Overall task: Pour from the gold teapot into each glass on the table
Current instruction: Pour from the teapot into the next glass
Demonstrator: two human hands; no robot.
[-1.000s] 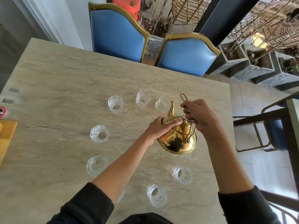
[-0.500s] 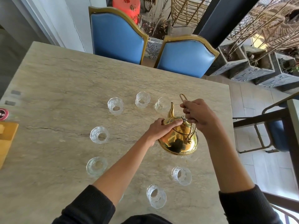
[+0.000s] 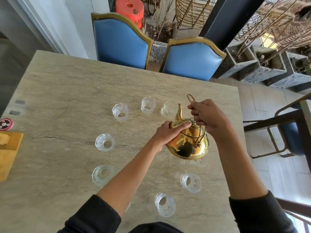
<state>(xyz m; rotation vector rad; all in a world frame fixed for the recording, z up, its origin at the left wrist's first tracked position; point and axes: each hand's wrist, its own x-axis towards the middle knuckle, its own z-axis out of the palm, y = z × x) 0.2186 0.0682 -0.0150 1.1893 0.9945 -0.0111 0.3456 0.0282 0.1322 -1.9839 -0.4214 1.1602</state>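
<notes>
The gold teapot hangs in the air above the right half of the stone table. Its spout points away from me toward a far glass. My right hand grips the wire handle at the top. My left hand presses on the lid and the pot's left shoulder. Several clear cut glasses stand in a ring: a far pair, left ones, near ones. One more glass is mostly hidden beneath the teapot.
Two blue chairs stand at the table's far edge. A wooden block and a round red coaster lie at the left edge. A dark-framed chair and stone planters are to the right.
The teapot and both hands hold nearly the same pose. The view has tilted down slightly, so the scene sits a little lower in the frame.
</notes>
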